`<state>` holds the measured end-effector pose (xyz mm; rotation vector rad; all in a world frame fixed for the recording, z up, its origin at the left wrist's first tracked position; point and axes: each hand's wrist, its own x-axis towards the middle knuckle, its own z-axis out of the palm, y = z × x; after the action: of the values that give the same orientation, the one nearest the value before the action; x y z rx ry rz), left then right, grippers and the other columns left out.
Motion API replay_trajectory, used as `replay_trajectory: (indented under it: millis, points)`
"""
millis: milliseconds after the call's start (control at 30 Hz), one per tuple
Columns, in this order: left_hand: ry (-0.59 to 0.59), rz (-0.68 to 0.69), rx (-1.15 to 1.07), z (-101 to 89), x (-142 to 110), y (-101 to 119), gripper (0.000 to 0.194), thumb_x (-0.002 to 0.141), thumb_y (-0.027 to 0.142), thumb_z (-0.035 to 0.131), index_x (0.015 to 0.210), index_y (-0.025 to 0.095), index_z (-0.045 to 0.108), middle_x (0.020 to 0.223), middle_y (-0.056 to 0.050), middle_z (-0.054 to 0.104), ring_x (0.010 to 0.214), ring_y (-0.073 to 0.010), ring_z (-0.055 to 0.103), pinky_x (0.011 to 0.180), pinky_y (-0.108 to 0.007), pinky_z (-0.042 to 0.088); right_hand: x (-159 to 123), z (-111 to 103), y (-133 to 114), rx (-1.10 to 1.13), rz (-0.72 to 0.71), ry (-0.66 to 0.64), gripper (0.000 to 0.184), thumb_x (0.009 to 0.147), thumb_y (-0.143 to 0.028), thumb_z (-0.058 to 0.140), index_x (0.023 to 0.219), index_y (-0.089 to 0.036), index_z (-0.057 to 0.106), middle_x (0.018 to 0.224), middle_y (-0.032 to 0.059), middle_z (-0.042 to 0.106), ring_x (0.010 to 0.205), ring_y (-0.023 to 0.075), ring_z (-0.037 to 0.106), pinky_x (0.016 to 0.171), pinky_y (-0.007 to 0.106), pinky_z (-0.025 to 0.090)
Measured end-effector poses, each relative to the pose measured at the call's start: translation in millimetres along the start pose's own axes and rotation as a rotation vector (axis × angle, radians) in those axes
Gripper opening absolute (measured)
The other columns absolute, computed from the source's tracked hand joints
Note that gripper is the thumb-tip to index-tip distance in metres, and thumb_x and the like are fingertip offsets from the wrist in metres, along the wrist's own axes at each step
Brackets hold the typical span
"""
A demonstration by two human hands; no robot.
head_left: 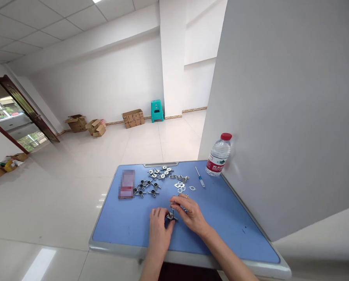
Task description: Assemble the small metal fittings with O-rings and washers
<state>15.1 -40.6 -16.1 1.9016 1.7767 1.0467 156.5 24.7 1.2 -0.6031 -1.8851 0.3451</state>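
My left hand (159, 225) is closed around a small metal fitting (170, 216) with a flange plate, holding it on the blue table. Just above that part, the fingertips of my right hand (191, 212) pinch a thin upright metal screw (173, 211), its lower end at the fitting. Some more metal shows under the right palm, too covered to make out. Beyond the hands lie flat metal flange plates (180, 185), a heap of screws (180, 178), several fittings with black centres (153, 192) and several silver-faced fittings (162, 173).
A blue-handled screwdriver (202, 181) and a red-capped water bottle (219, 155) are at the right of the table (118, 230), beside a grey wall. A flat, blurred purple item (127, 183) lies at the left. Cardboard boxes (133, 118) and green stools (157, 111) stand by the far wall.
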Motion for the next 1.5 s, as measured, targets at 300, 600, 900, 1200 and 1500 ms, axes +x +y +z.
replay_trajectory:
  millis: [300, 600, 900, 1200, 1500]
  points:
    - [0.019, 0.004, 0.027, -0.1, -1, -1, 0.021, 0.078, 0.007, 0.061, 0.092, 0.022, 0.058, 0.090, -0.004, 0.064, 0.088, -0.0236, 0.057, 0.076, -0.036, 0.048, 0, 1, -1, 0.018, 0.067, 0.034, 0.014, 0.097, -0.024, 0.048, 0.097, -0.023, 0.062, 0.069, 0.0009, 0.068, 0.057, 0.0161, 0.059, 0.062, 0.031, 0.049]
    - [-0.036, 0.100, 0.202, -4.7, 7, 5, 0.026, 0.077, 0.004, 0.054, 0.092, 0.023, 0.064, 0.092, -0.004, 0.064, 0.088, -0.0244, 0.056, 0.076, -0.037, 0.045, -1, 1, 7, 0.239, 0.377, 0.318, 0.017, 0.090, -0.033, 0.059, 0.098, -0.019, 0.066, 0.070, 0.0026, 0.070, 0.061, 0.0174, 0.065, 0.059, 0.028, 0.054]
    - [-0.117, 0.065, 0.202, -12.0, 28, 11, 0.015, 0.082, 0.012, 0.058, 0.085, 0.023, 0.067, 0.091, -0.002, 0.068, 0.091, -0.0233, 0.061, 0.080, -0.037, 0.043, 1, -4, 14, 0.344, 0.565, 0.452, 0.025, 0.086, -0.039, 0.062, 0.098, -0.018, 0.065, 0.073, 0.0048, 0.071, 0.066, 0.0190, 0.065, 0.057, 0.028, 0.050]
    - [0.067, -0.049, 0.402, -71.1, 142, -31, 0.014, 0.087, 0.023, 0.059, 0.097, 0.022, 0.069, 0.103, -0.006, 0.071, 0.107, -0.0284, 0.057, 0.092, -0.043, 0.042, 3, -4, 16, 0.369, 0.600, 0.516, 0.029, 0.084, -0.042, 0.064, 0.097, -0.017, 0.066, 0.068, 0.0039, 0.068, 0.065, 0.0195, 0.064, 0.054, 0.027, 0.049]
    - [-0.190, -0.105, 0.573, -61.0, 190, -56, 0.011, 0.090, 0.022, 0.061, 0.099, 0.018, 0.066, 0.106, -0.006, 0.067, 0.097, -0.0224, 0.064, 0.092, -0.044, 0.048, 7, -6, 16, 0.367, 0.627, 0.542, 0.029, 0.083, -0.044, 0.064, 0.096, -0.018, 0.066, 0.067, 0.0026, 0.067, 0.065, 0.0190, 0.064, 0.053, 0.027, 0.048]
